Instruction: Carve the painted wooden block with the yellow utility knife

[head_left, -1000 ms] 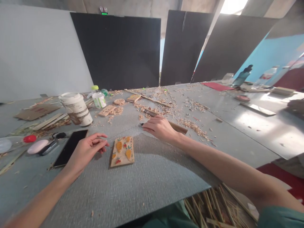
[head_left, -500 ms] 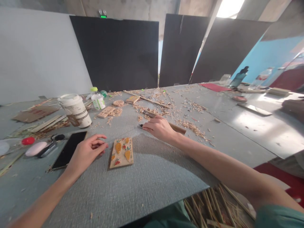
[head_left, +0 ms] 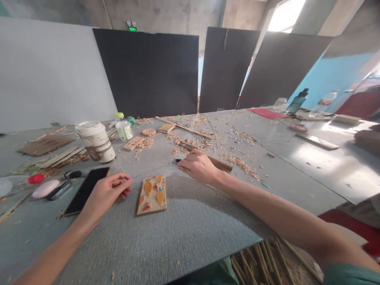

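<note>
A small wooden block [head_left: 152, 195] with painted orange and red shapes lies flat on the grey table [head_left: 148, 241]. To its left, my left hand [head_left: 111, 189] hovers or rests beside a black phone [head_left: 87, 192], fingers curled together; whether anything is between them is hidden. My right hand [head_left: 197, 166] is beyond the block to the right, its fingers closed around a thin dark tool [head_left: 177, 160] whose end pokes out at the fingertips. Behind that hand lies a brown wooden strip [head_left: 220, 163], partly covered by it.
A paper cup [head_left: 96, 141], a green-capped bottle [head_left: 123, 126] and small carved pieces [head_left: 133, 143] stand or lie at the left back. Wood shavings [head_left: 242, 164] spread across the middle. A bin of sticks [head_left: 267, 261] is below the front edge. Another person's hand [head_left: 366, 138] is far right.
The view has tilted up slightly, so the table items appear a little lower. Both hands keep nearly the same places, and the left fingers look slightly more drawn together.
</note>
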Demonstrator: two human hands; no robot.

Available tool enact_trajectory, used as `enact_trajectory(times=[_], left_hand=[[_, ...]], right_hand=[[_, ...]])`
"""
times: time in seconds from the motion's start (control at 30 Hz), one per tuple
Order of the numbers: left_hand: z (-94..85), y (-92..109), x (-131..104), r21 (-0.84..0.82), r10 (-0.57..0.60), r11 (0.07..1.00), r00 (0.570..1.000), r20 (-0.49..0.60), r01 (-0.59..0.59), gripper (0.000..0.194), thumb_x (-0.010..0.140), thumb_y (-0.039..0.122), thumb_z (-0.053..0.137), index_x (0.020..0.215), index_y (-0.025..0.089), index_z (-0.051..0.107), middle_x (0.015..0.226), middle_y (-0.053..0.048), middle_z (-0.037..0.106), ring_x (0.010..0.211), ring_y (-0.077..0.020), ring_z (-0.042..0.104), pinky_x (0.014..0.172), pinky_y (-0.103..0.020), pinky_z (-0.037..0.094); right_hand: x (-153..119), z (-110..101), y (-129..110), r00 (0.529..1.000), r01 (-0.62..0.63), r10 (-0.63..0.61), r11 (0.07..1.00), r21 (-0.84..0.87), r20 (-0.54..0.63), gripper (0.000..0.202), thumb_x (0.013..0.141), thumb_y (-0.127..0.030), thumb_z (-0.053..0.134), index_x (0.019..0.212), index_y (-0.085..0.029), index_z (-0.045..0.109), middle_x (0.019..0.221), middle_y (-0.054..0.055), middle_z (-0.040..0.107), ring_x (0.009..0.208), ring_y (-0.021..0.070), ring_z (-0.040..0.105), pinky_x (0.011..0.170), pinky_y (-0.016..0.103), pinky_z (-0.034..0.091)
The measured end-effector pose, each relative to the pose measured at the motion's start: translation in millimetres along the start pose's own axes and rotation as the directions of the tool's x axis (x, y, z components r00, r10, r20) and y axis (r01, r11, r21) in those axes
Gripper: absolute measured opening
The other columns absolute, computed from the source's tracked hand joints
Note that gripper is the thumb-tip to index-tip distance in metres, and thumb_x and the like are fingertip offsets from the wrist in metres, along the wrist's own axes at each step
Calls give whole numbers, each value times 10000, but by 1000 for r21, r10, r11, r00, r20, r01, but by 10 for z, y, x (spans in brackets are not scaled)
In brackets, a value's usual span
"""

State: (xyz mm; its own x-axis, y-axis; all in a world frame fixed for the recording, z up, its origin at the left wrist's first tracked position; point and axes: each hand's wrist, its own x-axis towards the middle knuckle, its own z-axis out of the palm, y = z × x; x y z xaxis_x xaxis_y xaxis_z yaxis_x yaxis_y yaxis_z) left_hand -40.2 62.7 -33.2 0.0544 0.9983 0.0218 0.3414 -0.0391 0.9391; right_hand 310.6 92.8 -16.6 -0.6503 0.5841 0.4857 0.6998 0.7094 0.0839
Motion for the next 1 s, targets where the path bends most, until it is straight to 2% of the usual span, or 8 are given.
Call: enact_trajectory(times=[0.13, 0.27, 0.37, 0.53, 0.73, 0.87, 1.0], left_hand=[[6, 25, -4, -145, -47, 989, 998, -31, 42, 428, 788, 555, 831, 951, 173, 730, 872, -73, 793, 718, -167, 721, 647, -242, 572], [11, 57, 18, -445, -168, 887, 984, -57, 126, 390, 695, 361, 937, 971, 178, 732, 995, -74, 816, 760, -132, 732, 636, -182, 572], [5, 66, 33, -528, -164, 842, 985, -57, 109, 364, 661, 265, 943, 949, 195, 732, 986, -42, 813, 738, -109, 704, 629, -173, 566], [3, 107, -1, -598, -91, 799, 996, -22, 60, 281, 702, 269, 924, 906, 227, 736, 898, 16, 780, 698, -110, 618, 592, -216, 526], [33, 160, -79, -627, 33, 779, 998, 60, 12, 296, 721, 350, 931, 885, 243, 709, 786, 35, 691, 675, -111, 541, 610, -248, 478], [57, 183, -154, -579, 137, 815, 979, 154, -23, 379, 675, 435, 945, 840, 229, 673, 734, 27, 627, 662, -118, 533, 656, -271, 480], [67, 212, -229, -487, 211, 871, 940, 269, -56, 419, 661, 508, 939, 734, 219, 645, 725, 4, 619, 686, -148, 561, 692, -302, 489]], right_hand=[[-3, 8, -12, 1000, 5, -5, 1000, -25, 2, 361, 1124, -300, 461, 917, -228, 748, 782, 5, 725, 703, 152, 585, 880, 352, 367], [-4, 26, 15, 1000, -8, 8, 999, -32, 3, 349, 1128, -302, 452, 947, -218, 738, 797, 8, 728, 712, 153, 589, 885, 351, 364], [-1, 46, 24, 1000, -11, 12, 1000, -22, 13, 315, 1116, -301, 487, 940, -201, 728, 838, 25, 740, 754, 164, 609, 871, 352, 362], [0, 72, 2, 999, -12, 12, 1000, 0, 30, 272, 1096, -255, 515, 914, -190, 706, 873, 38, 742, 802, 173, 615, 845, 350, 348], [4, 64, -41, 1000, -7, 7, 1000, 29, 24, 253, 1084, -231, 508, 903, -197, 681, 891, 38, 711, 843, 185, 587, 821, 347, 337], [24, 18, -162, 1000, -2, 4, 998, 66, -21, 256, 1086, -205, 471, 946, -190, 685, 1033, 97, 719, 987, 229, 583, 838, 365, 345], [33, -68, -354, 998, 37, -30, 992, 123, -55, 285, 1102, -199, 426, 987, -200, 687, 980, 84, 721, 924, 223, 567, 859, 383, 352]])
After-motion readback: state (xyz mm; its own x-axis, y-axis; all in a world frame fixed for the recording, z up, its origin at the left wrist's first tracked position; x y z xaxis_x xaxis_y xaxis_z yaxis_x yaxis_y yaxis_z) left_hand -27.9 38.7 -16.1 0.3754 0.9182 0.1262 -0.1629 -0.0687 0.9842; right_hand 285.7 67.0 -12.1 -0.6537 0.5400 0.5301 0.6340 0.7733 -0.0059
